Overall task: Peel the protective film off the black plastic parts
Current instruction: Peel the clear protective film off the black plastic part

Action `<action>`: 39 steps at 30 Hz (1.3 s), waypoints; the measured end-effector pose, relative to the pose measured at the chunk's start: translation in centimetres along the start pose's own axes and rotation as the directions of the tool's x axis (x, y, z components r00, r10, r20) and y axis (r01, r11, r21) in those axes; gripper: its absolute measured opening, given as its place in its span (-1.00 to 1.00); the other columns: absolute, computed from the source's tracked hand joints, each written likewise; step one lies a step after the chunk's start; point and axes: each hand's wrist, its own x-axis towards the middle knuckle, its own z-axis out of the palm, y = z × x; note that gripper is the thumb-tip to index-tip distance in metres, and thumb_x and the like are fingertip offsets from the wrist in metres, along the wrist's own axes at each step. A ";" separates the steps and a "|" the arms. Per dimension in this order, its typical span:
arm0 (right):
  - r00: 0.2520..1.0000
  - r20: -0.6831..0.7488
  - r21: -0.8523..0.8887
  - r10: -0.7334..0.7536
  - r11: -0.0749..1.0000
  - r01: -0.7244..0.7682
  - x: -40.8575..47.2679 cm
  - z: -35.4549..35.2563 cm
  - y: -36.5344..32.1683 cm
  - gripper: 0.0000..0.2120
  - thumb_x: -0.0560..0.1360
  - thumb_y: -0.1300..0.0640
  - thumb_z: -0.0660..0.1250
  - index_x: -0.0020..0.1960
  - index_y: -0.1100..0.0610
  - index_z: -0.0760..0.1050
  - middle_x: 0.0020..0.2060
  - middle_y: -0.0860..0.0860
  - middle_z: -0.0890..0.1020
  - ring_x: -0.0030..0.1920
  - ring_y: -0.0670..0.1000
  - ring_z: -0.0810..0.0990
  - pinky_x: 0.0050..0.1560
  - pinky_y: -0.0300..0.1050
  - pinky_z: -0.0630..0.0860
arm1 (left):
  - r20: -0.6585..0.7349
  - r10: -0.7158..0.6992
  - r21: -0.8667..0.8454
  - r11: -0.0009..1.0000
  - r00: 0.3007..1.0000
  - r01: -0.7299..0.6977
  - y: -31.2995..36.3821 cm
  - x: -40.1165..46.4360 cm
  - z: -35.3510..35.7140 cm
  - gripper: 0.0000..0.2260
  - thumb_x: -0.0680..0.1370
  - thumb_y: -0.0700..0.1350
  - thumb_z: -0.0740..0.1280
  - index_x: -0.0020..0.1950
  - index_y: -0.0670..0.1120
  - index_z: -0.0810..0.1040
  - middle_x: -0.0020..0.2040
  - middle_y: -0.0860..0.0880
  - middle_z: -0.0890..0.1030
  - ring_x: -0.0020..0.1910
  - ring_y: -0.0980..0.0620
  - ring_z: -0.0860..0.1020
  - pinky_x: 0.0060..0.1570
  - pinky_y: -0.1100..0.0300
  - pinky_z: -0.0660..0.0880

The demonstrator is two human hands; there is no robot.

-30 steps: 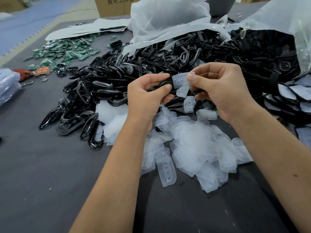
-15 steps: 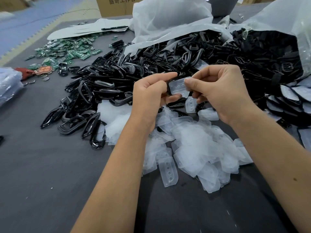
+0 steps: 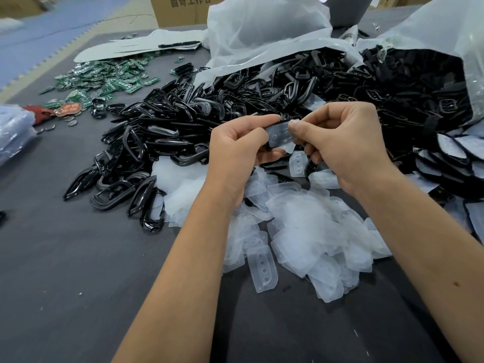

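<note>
My left hand (image 3: 235, 148) grips a small black plastic part (image 3: 272, 125) between thumb and fingers, held above the table. A translucent film (image 3: 280, 136) with round holes covers its face. My right hand (image 3: 340, 142) pinches the right edge of that film with thumb and forefinger. A heap of peeled films (image 3: 301, 221) lies right under my hands. A large pile of black plastic parts (image 3: 183, 127) spreads behind and to the left.
Two open plastic bags (image 3: 262, 30) spill more black parts at the back and right. Green circuit boards (image 3: 104, 79) lie far left, with a pen (image 3: 178, 44) on grey sheets behind. Film-covered black parts (image 3: 450, 153) sit at right. The dark table mat (image 3: 65, 258) is bare near left.
The film, lifted and bent away from the part a second ago, now lies flatter against it. Both hands have stayed close together over the film heap.
</note>
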 end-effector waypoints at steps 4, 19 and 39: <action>1.000 -0.006 -0.005 -0.009 1.000 0.009 0.0 0.1 0.0 -0.84 0.47 0.16 0.58 -0.22 0.16 0.65 -0.36 0.06 0.72 -0.49 -0.07 0.57 -0.50 -0.25 0.45 | -0.003 -0.001 0.027 1.000 1.000 0.001 -0.1 0.0 0.0 -0.76 0.56 -0.43 0.31 0.11 -0.25 0.70 -0.09 -0.24 0.73 -0.18 -0.06 0.68 -0.18 0.18 0.65; 1.000 -0.020 -0.009 0.018 1.000 -0.018 -0.1 0.2 0.0 -0.80 0.44 0.10 0.61 -0.27 0.08 0.63 -0.40 0.02 0.70 -0.50 -0.12 0.54 -0.51 -0.33 0.39 | -0.019 0.022 0.077 0.997 1.000 -0.021 -0.1 -0.2 0.2 -0.81 0.56 -0.40 0.40 0.08 -0.19 0.71 -0.14 -0.15 0.73 -0.36 0.03 0.65 -0.33 0.32 0.54; 0.991 0.101 0.111 0.084 0.989 -0.095 0.2 0.0 0.6 -0.87 0.53 0.16 0.53 -0.14 0.21 0.67 -0.36 0.06 0.70 -0.42 -0.01 0.58 -0.46 -0.20 0.50 | 0.003 0.021 0.061 0.998 1.000 -0.021 -0.1 -0.2 0.4 -0.83 0.53 -0.38 0.44 0.01 -0.14 0.70 -0.18 -0.07 0.72 -0.39 0.07 0.59 -0.36 0.32 0.51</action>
